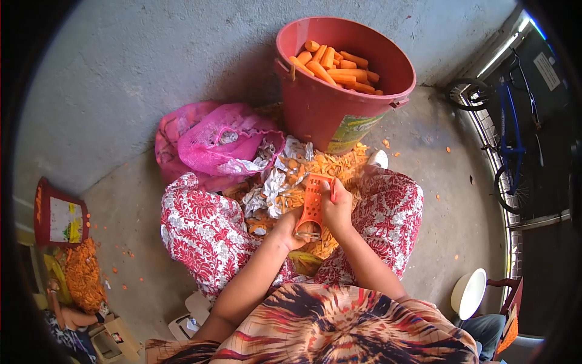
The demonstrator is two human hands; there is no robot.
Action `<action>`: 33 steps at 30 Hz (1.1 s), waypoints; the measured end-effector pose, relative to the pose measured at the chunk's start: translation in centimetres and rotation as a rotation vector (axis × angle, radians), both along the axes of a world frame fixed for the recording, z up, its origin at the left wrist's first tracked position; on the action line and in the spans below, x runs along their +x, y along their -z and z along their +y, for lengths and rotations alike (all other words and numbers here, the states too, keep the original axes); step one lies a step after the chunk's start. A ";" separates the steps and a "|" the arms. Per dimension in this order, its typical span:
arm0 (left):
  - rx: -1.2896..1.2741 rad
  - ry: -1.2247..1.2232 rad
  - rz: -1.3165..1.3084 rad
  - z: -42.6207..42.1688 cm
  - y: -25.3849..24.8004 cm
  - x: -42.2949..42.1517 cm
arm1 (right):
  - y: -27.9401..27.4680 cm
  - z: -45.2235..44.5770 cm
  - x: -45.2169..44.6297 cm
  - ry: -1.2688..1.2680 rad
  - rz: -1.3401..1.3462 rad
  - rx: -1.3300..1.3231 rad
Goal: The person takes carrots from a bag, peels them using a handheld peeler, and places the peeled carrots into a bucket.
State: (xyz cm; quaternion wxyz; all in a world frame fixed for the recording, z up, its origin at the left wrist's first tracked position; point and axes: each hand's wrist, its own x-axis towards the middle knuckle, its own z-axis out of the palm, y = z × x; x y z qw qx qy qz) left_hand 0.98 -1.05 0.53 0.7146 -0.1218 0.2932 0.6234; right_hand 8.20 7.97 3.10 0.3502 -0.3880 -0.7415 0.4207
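Both arms (245, 290) reach forward, hands close together between the knees (388, 212). Left hand (288, 230) wraps the low end of the orange peeler (314, 199), by the blade (308, 235); right hand (338, 209) grips its right side, some fingers hidden from me. Peeler's above the peels (339, 164). Ahead, the red bucket (321, 112) of carrots (348, 74) blocks my forward side; pink sack (206, 142) sits front-left, scraps (274, 187) beside it. Bike (512, 145) far right.
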 end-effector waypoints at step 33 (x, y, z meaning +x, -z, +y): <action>-0.004 -0.012 0.401 -0.5 1.0 1.0 | 1.5 4.9 0.4 0.379 0.086 0.190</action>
